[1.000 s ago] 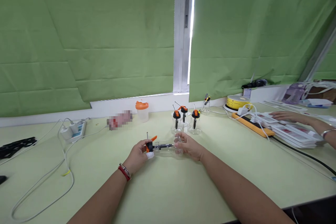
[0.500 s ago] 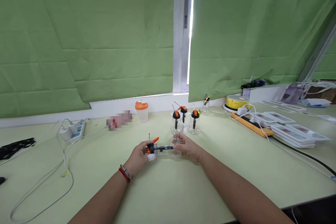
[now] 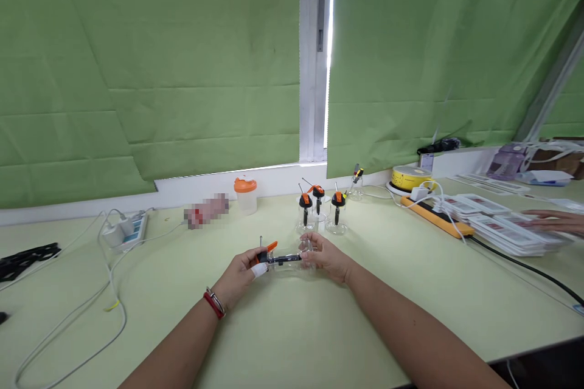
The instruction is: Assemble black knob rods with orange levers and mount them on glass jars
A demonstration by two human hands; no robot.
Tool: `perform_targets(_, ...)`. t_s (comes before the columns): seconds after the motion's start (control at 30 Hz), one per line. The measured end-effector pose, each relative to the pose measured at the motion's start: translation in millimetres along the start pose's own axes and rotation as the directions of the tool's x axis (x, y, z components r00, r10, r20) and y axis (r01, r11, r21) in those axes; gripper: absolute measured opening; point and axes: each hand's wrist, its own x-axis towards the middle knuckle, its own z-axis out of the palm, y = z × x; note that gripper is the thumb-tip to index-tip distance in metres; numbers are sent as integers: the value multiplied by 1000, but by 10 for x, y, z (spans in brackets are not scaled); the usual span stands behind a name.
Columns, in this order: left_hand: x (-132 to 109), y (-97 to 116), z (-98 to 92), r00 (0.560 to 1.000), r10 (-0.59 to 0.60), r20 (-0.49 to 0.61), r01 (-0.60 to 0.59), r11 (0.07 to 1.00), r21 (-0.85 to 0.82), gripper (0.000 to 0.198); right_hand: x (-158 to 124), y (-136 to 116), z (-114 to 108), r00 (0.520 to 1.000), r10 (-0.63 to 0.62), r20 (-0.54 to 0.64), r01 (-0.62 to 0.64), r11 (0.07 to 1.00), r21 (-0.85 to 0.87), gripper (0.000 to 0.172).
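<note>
A clear glass bottle [image 3: 292, 267] lies on its side between my two hands, low over the table. Its black-and-orange top [image 3: 263, 256] has an orange lever and a thin metal rod, and a dark tube runs inside the glass. My left hand [image 3: 241, 270], with a white wrap on the thumb, is closed around the top. At the other end, the fingers of my right hand [image 3: 323, 257] grip the bottle's base. Just beyond stand three similar bottles: a left one [image 3: 305, 213], a rear one [image 3: 318, 193] and a right one [image 3: 337, 214].
An orange-lidded cup [image 3: 246, 197] stands by the wall. White cables and a power strip [image 3: 134, 231] lie left. To the right are an orange power strip [image 3: 435, 217], a yellow round spool [image 3: 411, 179] and stacked white cards [image 3: 506, 234], touched by another person's hand [image 3: 556, 220].
My left hand has turned the bottle's top slightly, its thumb now higher over it. My right hand stays at the base. Another person's hand has come in over the cards at right.
</note>
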Motion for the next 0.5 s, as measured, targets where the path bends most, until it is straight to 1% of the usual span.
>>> perform_targets(0.13, 3, 5, 31, 1000, -6, -9, 6, 999, -47, 45, -2, -2, 19, 1000, -2, -20, 2, 1000, 8, 53)
perform_targets(0.27, 7, 4, 47, 1000, -8, -30, 6, 998, -63, 45, 11, 22, 30, 1000, -6, 0, 6, 1000, 24, 48)
perform_targets(0.37, 13, -13, 55, 999, -3, -33, 1, 997, -83, 47, 28, 27, 39, 999, 34, -27, -34, 999, -24, 41)
perform_targets(0.5, 25, -42, 70, 999, 3, -42, -7, 995, -96, 51, 54, 11, 40, 991, 113, -65, -119, 989, -86, 44)
